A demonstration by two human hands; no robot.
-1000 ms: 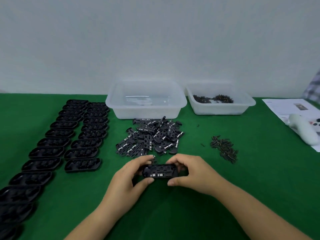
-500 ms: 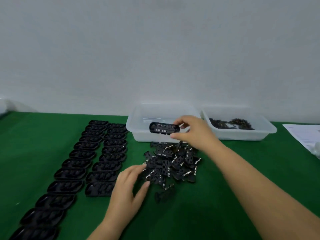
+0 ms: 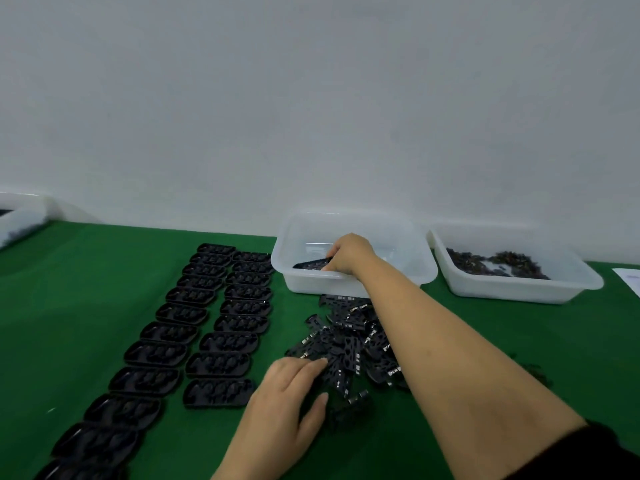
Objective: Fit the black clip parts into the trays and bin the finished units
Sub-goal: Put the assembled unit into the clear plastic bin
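My right hand reaches into the clear plastic bin and holds a finished black unit low inside it, fingers curled on its right end. My left hand lies on the green table with straight fingers touching the near edge of the pile of black clip parts. Two rows of black trays run along the left.
A second clear bin at the right holds small dark pieces. Another white container shows at the far left edge. A sheet of paper lies at the right edge. A white wall stands behind the table.
My right hand has carried the finished unit from above the bin's front edge down into the bin. My left hand has slid forward onto the clip pile.
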